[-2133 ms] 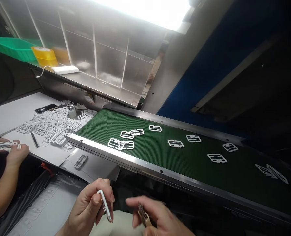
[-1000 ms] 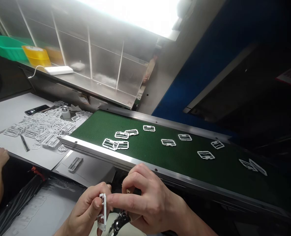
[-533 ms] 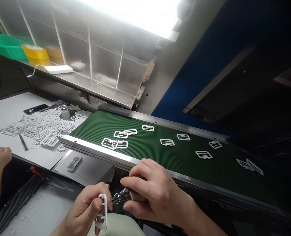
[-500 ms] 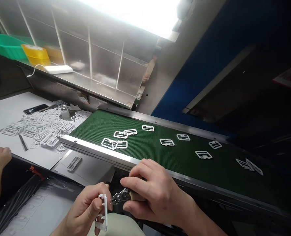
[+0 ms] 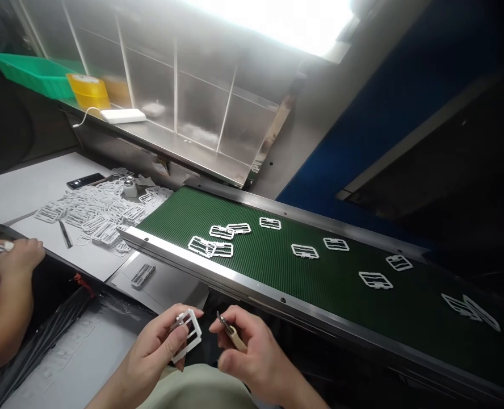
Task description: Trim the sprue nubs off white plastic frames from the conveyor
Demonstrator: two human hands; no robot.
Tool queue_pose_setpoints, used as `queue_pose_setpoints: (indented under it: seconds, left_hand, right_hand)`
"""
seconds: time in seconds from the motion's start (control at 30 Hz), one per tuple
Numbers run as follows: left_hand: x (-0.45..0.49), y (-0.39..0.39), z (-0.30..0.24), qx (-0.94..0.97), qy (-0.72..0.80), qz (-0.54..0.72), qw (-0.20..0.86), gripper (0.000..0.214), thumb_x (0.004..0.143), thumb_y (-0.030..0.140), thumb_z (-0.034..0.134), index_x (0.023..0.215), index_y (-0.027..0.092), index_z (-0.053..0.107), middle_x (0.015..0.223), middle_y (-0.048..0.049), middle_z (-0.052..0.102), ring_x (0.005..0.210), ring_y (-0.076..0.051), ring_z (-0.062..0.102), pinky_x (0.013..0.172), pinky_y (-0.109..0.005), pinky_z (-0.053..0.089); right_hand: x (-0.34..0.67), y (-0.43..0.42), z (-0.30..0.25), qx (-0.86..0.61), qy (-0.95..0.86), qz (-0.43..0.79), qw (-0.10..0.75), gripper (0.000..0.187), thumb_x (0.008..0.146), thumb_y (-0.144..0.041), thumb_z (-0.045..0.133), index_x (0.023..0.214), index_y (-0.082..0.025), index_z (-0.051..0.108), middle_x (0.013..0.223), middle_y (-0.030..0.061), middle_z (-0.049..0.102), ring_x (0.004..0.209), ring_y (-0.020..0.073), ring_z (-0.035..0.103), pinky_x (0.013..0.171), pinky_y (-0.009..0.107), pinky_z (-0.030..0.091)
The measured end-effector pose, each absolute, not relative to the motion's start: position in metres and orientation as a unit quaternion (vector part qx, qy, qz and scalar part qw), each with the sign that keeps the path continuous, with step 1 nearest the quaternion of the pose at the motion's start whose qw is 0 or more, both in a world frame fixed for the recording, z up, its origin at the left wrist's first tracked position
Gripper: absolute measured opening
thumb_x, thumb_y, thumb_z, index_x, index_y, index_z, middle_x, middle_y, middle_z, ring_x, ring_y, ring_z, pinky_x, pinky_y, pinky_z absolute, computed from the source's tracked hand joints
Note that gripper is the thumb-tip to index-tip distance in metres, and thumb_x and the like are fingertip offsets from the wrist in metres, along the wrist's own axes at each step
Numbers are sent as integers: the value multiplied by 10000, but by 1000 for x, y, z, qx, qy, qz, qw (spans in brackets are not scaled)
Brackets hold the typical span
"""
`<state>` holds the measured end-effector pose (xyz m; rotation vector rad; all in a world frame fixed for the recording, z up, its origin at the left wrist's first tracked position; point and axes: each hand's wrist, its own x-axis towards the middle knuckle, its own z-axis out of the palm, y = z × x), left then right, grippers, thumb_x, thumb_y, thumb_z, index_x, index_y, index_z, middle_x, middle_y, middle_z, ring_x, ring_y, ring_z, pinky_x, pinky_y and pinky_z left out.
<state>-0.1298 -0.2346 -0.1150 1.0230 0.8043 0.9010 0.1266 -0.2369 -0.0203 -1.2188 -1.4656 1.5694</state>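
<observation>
My left hand (image 5: 156, 346) grips a white plastic frame (image 5: 196, 329) between thumb and fingers, tilted, with slots across it. To its right, my right hand (image 5: 254, 352) is closed around a pair of nippers (image 5: 235, 336) with pale handles, their small metal jaws pointing up and left. A gap separates the jaws from the frame. Beyond both hands runs a green conveyor belt (image 5: 252, 267) with several similar white frames (image 5: 305, 251) lying on it, some overlapping at the left end.
A heap of white frames (image 5: 94, 207) covers part of the white table, near a phone (image 5: 85, 181) and a small bottle (image 5: 130, 187). A stack of frames (image 5: 143, 276) lies nearer me. At far left, a co-worker's hand (image 5: 22, 258) holds white parts. A metal rail (image 5: 235, 278) edges the belt.
My right hand has drawn the nippers back from the frame and turned them upward. My left hand has turned the frame to face more toward me. The view has shifted left.
</observation>
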Motion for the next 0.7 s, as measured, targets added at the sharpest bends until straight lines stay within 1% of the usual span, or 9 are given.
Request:
queue_pose_setpoints:
  seconds: [0.07,0.1,0.17,0.2,0.27,0.37,0.43,0.53,0.7]
  left_hand:
    - [-137,-234,-126,492,404,366,679,468,1130,588,646,1531,349,691,1214,-59,742,901,-183,692,737,-253,623]
    - [-141,-235,-131,509,416,347,669,526,1129,592,645,1608,374,635,1357,-76,725,977,-204,701,795,-281,643]
    - [-147,-237,-141,540,443,327,636,640,1123,594,653,1720,418,506,1544,-92,645,1090,-234,707,931,-344,664]
    - [-150,-238,-146,555,466,324,608,685,1119,591,658,1752,432,450,1576,-99,616,1106,-241,708,961,-368,667]
    - [-155,-242,-154,588,519,327,527,717,1112,581,663,1766,434,409,1526,-114,611,1040,-239,712,920,-388,680]
    - [-162,-250,-166,642,575,332,383,617,1100,571,665,1683,420,529,1421,-113,634,985,-254,726,816,-391,681]
    - [-169,-254,-178,664,594,328,314,572,1084,593,670,1624,415,611,1413,-113,658,1101,-304,752,857,-420,691]
    - [-188,-253,-211,656,632,296,287,613,1062,670,639,1607,391,653,1415,-111,700,1237,-348,744,958,-460,691]
    - [-247,-209,-286,583,728,234,274,769,967,713,583,1436,123,732,1360,-218,752,1322,-432,735,1084,-549,660]
  right_hand:
    - [109,-235,-45,-514,-505,611,328,354,860,-430,952,1089,-209,797,919,-14,730,805,153,591,761,269,486]
    - [101,-232,-55,-531,-493,605,331,274,882,-381,905,1052,-204,783,915,-14,723,816,155,587,777,273,484]
    - [88,-224,-73,-553,-483,590,336,205,906,-370,830,981,-196,751,868,-17,689,804,157,568,768,281,469]
    - [83,-220,-81,-560,-480,586,336,206,906,-380,808,960,-195,736,841,-20,668,788,159,556,749,284,460]
    - [76,-213,-93,-570,-471,585,334,205,897,-389,770,935,-196,711,796,-28,632,751,159,533,712,290,447]
    - [65,-207,-108,-583,-464,582,325,191,894,-387,725,932,-203,688,772,-32,617,724,162,532,689,294,447]
    - [57,-205,-115,-584,-471,583,311,185,896,-387,713,935,-209,684,787,-26,636,731,169,555,693,297,454]
    - [52,-204,-116,-578,-499,582,279,172,885,-370,747,950,-214,717,859,-9,696,807,184,597,750,303,459]
    - [67,-205,-108,-594,-519,564,243,178,901,-363,746,1016,-228,759,863,-24,667,799,177,554,759,310,417]
